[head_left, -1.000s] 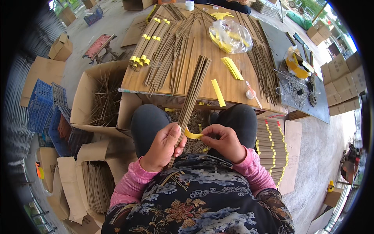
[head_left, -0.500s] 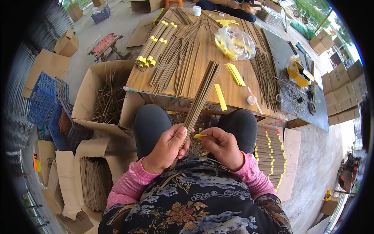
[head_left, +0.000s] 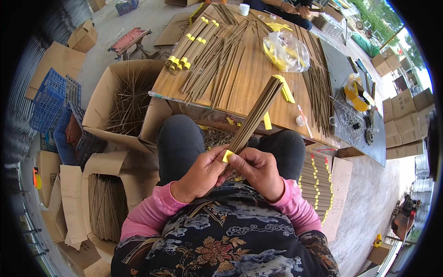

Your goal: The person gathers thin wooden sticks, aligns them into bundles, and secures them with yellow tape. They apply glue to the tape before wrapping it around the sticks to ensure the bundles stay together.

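Observation:
A bundle of thin brown sticks (head_left: 256, 115) slants up and to the right over my lap, its far end above the table's near edge. My left hand (head_left: 203, 170) is closed around its lower part. A small yellow paper strip (head_left: 227, 156) lies against the bundle by my left thumb. My right hand (head_left: 259, 170) pinches the strip's right end with thumb and fingers, close against the sticks. The bundle's lower end is hidden behind my hands. More yellow strips (head_left: 287, 89) lie on the table just beyond the bundle.
Banded stick bundles (head_left: 188, 46), loose sticks (head_left: 226, 69) and a clear bag of yellow strips (head_left: 287, 53) cover parts of the wooden table (head_left: 161, 90). Cardboard boxes of sticks (head_left: 107, 207) stand at my left. Banded bundles (head_left: 316, 187) lie at my right. Another person's hands (head_left: 295, 10) show across the table.
My right hand has moved left and brought the yellow strip onto the bundle. The bundle now leans further right, and the whole view has shifted slightly.

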{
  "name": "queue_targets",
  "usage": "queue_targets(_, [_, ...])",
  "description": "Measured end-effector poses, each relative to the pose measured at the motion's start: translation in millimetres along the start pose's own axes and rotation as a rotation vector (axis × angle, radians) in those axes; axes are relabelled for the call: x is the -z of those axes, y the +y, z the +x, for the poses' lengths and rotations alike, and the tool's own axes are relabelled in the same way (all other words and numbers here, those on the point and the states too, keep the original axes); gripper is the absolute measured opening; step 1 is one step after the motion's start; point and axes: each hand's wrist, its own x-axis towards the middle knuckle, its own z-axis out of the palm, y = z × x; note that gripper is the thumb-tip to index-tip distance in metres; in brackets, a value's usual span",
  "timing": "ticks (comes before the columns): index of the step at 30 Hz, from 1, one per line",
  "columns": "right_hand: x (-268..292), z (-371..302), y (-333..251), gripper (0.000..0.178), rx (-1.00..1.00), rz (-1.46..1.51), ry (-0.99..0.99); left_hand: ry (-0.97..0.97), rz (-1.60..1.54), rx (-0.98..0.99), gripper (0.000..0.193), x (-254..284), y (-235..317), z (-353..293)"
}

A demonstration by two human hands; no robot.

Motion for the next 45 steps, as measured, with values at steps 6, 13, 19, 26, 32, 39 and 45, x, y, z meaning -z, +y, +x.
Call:
queue_targets(6, [0,0,3,0.022,-0.021,-0.037,0.027,-0.013,-0.005,0.018,0.033,0,-1,0])
queue_targets(13, [-4,0,23,0.021,0.029,-0.037,0.123,0.009,-0.016,0.012,0.040,-5,3,0])
queue_targets(19, [-5,-1,21,0.023,0.036,-0.080,0.170,-0.058,0.053,-0.013,0.044,-6,10,1])
queue_targets(26, [-1,-1,16,0.023,0.013,0.027,0.088,0.010,0.052,-0.056,0.034,-6,-2,3])
queue_targets(32, [7,-1,12,0.023,-0.054,0.203,-0.012,0.018,-0.040,-0.002,0.031,-9,1,2])
queue_targets(39, [8,0,27,0.023,-0.062,0.425,-0.005,0.071,-0.095,0.087,0.031,-12,1,2])
queue_targets(45, [13,8,26,0.031,0.274,-0.309,0.343,0.175,0.058,0.001,0.031,-18,-3,0])
